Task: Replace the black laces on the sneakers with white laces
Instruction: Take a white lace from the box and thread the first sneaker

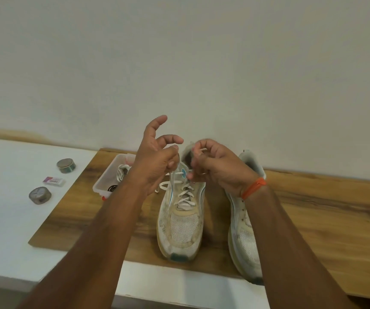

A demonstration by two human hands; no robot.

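Head view shows a brown wooden board [313,219] across the lower frame bearing two worn white mesh sneakers [182,221], the left hand [157,166] and right hand [219,168] each pinching an end of the centre shoe's flat white lace [185,197] above its tongue.

view: head, single | faces: forward-down, toward wall | range: close over hands [179,166] and counter [313,219]

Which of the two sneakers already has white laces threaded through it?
The left sneaker, the one both hands are working over: a white lace crisscrosses its eyelets. The right sneaker shows bare eyelets, no lace visible.
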